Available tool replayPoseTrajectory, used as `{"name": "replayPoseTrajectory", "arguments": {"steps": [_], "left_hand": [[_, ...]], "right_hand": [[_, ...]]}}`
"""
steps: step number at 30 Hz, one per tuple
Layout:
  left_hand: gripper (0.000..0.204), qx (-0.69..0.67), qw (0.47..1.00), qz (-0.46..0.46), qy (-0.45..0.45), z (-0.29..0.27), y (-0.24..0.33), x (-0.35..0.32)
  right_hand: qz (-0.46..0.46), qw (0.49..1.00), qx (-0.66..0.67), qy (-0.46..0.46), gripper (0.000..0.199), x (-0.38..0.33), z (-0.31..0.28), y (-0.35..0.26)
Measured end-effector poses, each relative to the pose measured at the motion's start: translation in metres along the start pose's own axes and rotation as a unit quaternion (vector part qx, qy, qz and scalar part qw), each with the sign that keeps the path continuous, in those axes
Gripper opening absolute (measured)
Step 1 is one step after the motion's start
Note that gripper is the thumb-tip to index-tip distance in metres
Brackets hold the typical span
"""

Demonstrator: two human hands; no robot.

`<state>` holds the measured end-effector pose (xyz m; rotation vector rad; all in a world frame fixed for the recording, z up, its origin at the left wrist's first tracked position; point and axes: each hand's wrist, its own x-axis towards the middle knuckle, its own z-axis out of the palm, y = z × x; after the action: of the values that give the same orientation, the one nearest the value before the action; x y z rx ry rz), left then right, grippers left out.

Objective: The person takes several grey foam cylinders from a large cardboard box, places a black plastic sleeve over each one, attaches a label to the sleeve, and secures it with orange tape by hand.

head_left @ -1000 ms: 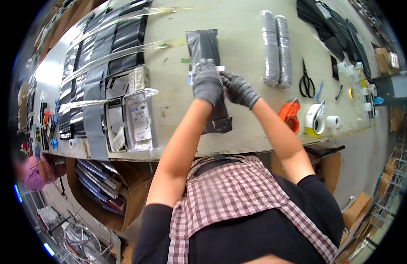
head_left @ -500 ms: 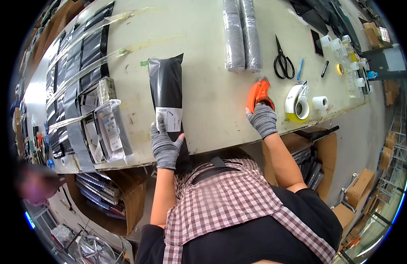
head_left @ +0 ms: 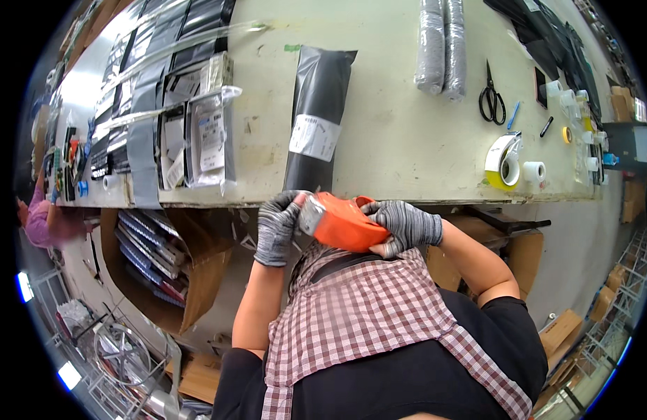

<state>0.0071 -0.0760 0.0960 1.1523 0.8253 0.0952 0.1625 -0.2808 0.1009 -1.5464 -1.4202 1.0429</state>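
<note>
Hands: both gloved, raised close to the chest, just below the table (head_left: pixel 407 161) edge; right hand (head_left: pixel 406 225) closed around the orange tape dispenser (head_left: pixel 341 222); left hand (head_left: pixel 276 225) pinching at the dispenser's front end, fingers curled; whether a tape end is caught there cannot be told.
Dispenser: held in the air between the two hands, clear of the table.
Black bag (head_left: pixel 316 126): flat on the table just beyond the hands, near end over the table edge by the left hand, white label on its middle; untouched.
Beyond the right hand: tape rolls (head_left: pixel 505 162), scissors (head_left: pixel 491 94) and two grey rolls (head_left: pixel 442 45), well apart from the hands.
Beyond the left hand: rows of clear-wrapped packets (head_left: pixel 197 133).
Step in hand, as judged: readying the dispenser, freeing the tape end.
Next move, as judged: tape end drawn out by the left hand, dispenser brought forward over the bag; a firm right-hand grip is called for.
</note>
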Motion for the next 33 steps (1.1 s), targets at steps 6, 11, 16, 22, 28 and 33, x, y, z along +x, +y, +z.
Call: {"name": "replayPoseTrajectory", "arguments": {"steps": [6, 11, 16, 22, 28, 33], "left_hand": [[0.016, 0.151, 0.939, 0.117, 0.286, -0.092, -0.032, -0.008], [0.031, 0.362, 0.932, -0.021, 0.010, -0.073, -0.123, 0.047], [0.052, 0.678, 0.734, -0.007, 0.041, -0.084, -0.077, 0.035], [0.049, 0.233, 0.971, -0.025, 0.052, -0.019, -0.061, 0.008], [0.051, -0.413, 0.868, -0.210, -0.176, -0.068, -0.112, 0.011], [0.068, -0.358, 0.928, -0.081, -0.069, -0.094, -0.109, 0.010]], "right_hand": [[0.305, 0.948, 0.088, 0.002, 0.055, -0.045, -0.005, 0.007], [0.325, 0.939, -0.107, -0.025, 0.062, -0.011, 0.055, 0.063], [0.252, 0.949, -0.168, 0.086, 0.062, -0.012, 0.069, 0.057], [0.181, 0.918, -0.340, 0.097, 0.052, 0.008, 0.065, -0.011], [0.168, 0.961, -0.173, 0.135, 0.052, 0.047, 0.075, -0.003], [0.190, 0.976, -0.002, 0.105, 0.052, 0.087, 0.087, 0.008]]}}
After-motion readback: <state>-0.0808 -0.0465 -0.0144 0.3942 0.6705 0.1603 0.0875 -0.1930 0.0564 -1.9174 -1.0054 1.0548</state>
